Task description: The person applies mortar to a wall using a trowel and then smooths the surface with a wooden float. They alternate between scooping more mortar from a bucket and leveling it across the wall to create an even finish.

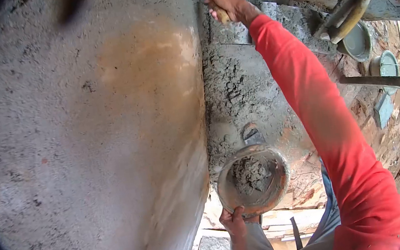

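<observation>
My right hand [229, 8] is stretched out at the top, fingers wrapped round the yellowish wooden handle of a trowel [222, 17]. Its grey blade lies against the corner where the wall meets the mortar-covered surface and is hard to tell from the cement. Just below that hand is a flat grey tile-like piece [234, 35]. At the bottom, my left hand [234, 221] grips the near rim of a round, mortar-smeared basin [282, 185]. Inside the basin sits a heap of wet grey mortar [253, 174].
A plastered wall [86, 140] fills the left side. Rough mortar [235, 85] covers the ledge beside it. A dark-handled tool [252, 134] lies beyond the basin. On the right are a slanted post [351, 4], a wooden bar [381, 82], and two buckets [357, 42].
</observation>
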Demonstrator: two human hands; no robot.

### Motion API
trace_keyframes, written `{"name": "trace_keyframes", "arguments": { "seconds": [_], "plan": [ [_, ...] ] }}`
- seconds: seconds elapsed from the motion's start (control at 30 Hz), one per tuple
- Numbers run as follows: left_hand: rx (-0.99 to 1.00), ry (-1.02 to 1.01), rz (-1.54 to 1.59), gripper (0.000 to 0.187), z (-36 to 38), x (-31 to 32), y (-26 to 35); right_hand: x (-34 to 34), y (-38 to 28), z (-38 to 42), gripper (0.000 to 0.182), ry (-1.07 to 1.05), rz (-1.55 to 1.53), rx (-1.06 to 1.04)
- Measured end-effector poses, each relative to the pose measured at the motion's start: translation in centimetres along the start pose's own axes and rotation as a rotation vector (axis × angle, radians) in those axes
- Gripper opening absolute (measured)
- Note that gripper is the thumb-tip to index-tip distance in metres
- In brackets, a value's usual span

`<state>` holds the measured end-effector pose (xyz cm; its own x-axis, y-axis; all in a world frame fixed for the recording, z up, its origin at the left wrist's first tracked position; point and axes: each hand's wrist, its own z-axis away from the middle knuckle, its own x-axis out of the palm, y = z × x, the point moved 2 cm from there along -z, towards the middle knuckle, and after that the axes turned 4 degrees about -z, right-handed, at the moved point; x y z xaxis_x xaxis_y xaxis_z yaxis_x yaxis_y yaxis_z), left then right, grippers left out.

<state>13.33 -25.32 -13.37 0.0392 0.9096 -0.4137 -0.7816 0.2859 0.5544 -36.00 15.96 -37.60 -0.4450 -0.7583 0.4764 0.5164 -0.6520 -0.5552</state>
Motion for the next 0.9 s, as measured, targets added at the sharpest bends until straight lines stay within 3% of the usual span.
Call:
{"name": "trace_keyframes", "arguments": {
  "seconds": [0.07, 0.2, 0.47, 0.6, 0.9],
  "plan": [
    [0.007, -0.001, 0.001, 0.043, -0.4, 0.6, 0.5, 1.1, -1.5, -0.6, 0.029, -0.028, 0.063, -0.040],
    [0.048, -0.017, 0.010, 0.039, -0.8, 0.5, 0.8, 5.3, -2.9, 4.0, 0.027, 0.053, -0.056, -0.154],
    [0.084, -0.031, 0.054, 0.036, -1.0, 0.3, 0.2, 9.6, -6.7, 12.1, 0.022, 0.006, -0.127, -0.274],
    [0.059, -0.054, 0.012, 0.039, -1.0, 0.5, -0.1, 9.1, -7.9, 15.6, 0.021, -0.165, -0.136, -0.348],
    [0.156, -0.096, -0.022, 0.037, -0.9, 0.3, -1.8, 9.4, -3.2, 11.5, 0.019, 0.122, -0.127, -0.353]
  ]
}}
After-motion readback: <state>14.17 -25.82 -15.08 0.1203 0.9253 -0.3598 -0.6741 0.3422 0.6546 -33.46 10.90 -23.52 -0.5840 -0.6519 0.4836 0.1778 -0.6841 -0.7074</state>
